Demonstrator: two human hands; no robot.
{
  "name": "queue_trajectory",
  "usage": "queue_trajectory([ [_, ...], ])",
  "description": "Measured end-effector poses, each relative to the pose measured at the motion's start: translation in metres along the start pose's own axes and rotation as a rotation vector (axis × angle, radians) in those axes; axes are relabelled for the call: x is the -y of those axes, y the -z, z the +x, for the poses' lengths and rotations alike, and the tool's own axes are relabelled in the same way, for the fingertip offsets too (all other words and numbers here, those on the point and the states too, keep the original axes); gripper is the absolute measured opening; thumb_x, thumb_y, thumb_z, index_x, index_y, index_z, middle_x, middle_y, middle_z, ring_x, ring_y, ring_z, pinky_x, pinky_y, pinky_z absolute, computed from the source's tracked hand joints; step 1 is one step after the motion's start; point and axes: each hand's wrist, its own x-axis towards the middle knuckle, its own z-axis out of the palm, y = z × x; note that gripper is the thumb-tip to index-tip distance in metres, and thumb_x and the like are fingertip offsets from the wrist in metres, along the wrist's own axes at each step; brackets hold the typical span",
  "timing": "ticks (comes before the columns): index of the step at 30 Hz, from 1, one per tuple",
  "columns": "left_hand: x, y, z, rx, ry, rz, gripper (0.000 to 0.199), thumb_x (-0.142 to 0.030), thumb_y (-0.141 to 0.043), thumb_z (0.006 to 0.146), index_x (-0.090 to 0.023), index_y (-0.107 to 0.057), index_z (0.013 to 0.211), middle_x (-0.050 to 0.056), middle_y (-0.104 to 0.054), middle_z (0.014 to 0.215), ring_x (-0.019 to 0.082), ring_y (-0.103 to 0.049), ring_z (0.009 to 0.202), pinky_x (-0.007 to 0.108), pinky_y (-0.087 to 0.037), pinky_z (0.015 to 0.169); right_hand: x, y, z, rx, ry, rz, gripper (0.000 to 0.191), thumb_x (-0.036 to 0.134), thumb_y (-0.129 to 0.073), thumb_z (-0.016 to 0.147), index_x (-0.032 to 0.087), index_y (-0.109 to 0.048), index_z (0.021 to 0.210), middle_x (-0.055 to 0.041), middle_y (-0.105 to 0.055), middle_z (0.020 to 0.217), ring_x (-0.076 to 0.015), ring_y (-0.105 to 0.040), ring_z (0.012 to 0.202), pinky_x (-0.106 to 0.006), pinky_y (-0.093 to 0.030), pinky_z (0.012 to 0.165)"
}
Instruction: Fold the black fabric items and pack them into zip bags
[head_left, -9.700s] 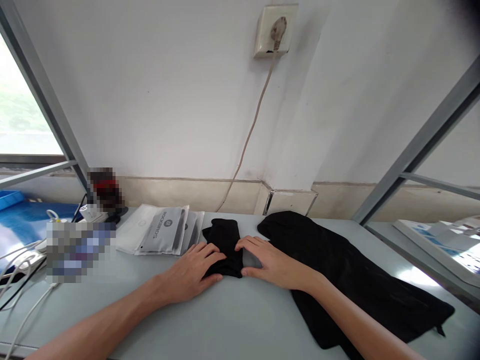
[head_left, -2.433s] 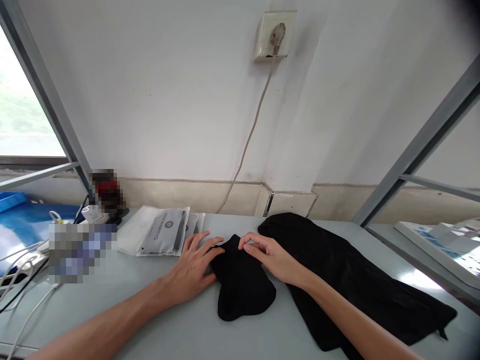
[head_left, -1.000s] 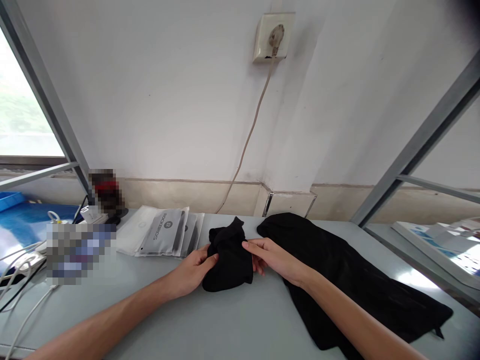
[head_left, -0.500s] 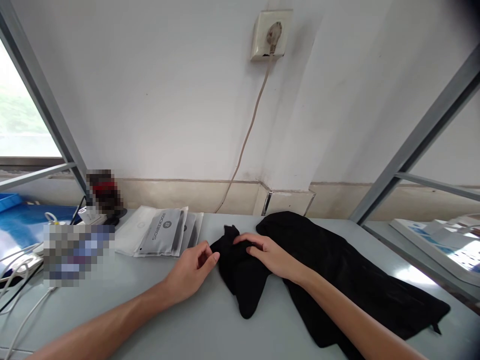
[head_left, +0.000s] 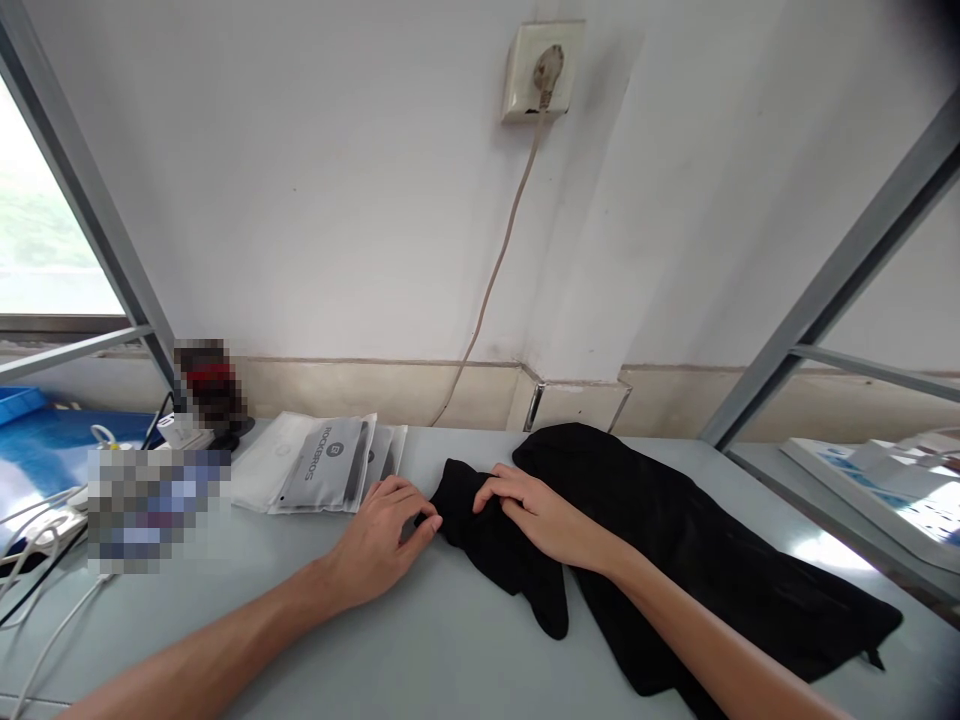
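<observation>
A small black cloth piece (head_left: 502, 555) lies on the grey table (head_left: 420, 650). At its left end my left hand (head_left: 382, 540) is closed, thumb and fingers pinching the edge of the cloth. My right hand (head_left: 544, 515) rests on top of the same piece with bent fingers pressed into the fabric. A larger black garment (head_left: 690, 540) is spread out behind and to the right, partly under my right forearm.
Flat packages (head_left: 326, 465) in clear and grey plastic lie at the back left. Further left are white cables (head_left: 56, 620), a blurred item and a blue tray (head_left: 19, 402). Metal frame posts (head_left: 840, 270) rise at both sides. A socket (head_left: 541, 75) is on the wall.
The small black cloth has shifted, its lower flap swinging to the right and its upper end flattening. My left hand has turned palm down at the cloth's edge.
</observation>
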Motion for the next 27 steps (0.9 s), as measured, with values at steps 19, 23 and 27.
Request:
queue_trajectory([
  [19,0.000,0.000,-0.002,0.053,-0.045,0.052,0.031,-0.034,-0.047,0.108,-0.021,-0.072,0.095,0.006,-0.064,0.100,0.022,-0.058,0.091,0.038,-0.046,0.088,-0.009,-0.004,0.000,-0.038,-0.121,-0.111,0.035,0.056,-0.057,0.099,0.025,-0.066,0.112,-0.0088,-0.072,0.111,-0.0306,-0.066,0.103,-0.043,-0.048,0.092],
  [23,-0.001,0.001,-0.003,-0.007,-0.023,-0.020,0.022,-0.035,-0.048,0.106,-0.024,-0.064,0.117,0.010,-0.057,0.130,0.025,-0.058,0.109,0.040,-0.051,0.092,-0.008,-0.003,-0.002,-0.018,-0.002,-0.078,0.025,0.049,-0.052,0.103,0.025,-0.060,0.104,-0.0046,-0.067,0.102,-0.0243,-0.061,0.092,-0.037,-0.049,0.085],
  [27,0.002,0.000,-0.005,-0.005,0.072,-0.120,0.039,-0.044,-0.050,0.105,-0.027,-0.049,0.140,0.012,-0.057,0.138,0.030,-0.057,0.122,0.043,-0.052,0.096,-0.002,-0.001,-0.002,0.015,0.096,-0.026,0.018,0.042,-0.051,0.104,0.027,-0.060,0.109,-0.0041,-0.066,0.109,-0.0239,-0.061,0.098,-0.036,-0.048,0.091],
])
